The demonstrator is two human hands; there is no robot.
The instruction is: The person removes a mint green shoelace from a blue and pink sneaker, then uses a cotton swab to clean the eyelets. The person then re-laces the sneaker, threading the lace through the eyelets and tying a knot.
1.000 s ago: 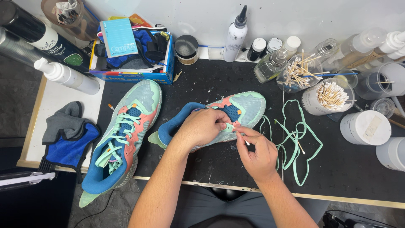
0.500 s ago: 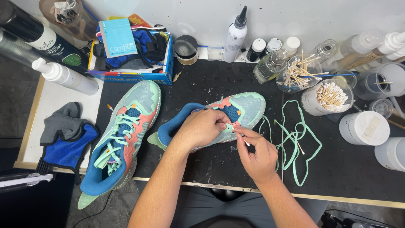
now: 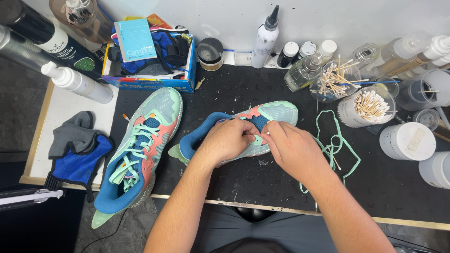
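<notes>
A mint, blue and coral sneaker point(image 3: 276, 114) lies on its side in the middle of the black mat point(image 3: 243, 182). My left hand point(image 3: 228, 139) grips its side near the eyelets. Against the same spot, my right hand point(image 3: 291, 149) pinches the end of a mint-green shoelace point(image 3: 338, 140), whose loose length trails in loops to the right. The matching sneaker point(image 3: 138, 150) lies laced at the left, its heel hanging over the table's front edge.
A blue box of cloths and a booklet point(image 3: 149, 56) stands at the back left. Bottles, jars and two cups of cotton swabs point(image 3: 370, 105) crowd the back and right. A grey and blue cloth point(image 3: 77, 150) lies at the far left.
My right hand has moved left from the loose lace up to the sneaker's eyelets, meeting my left hand. The sneakers have stayed put.
</notes>
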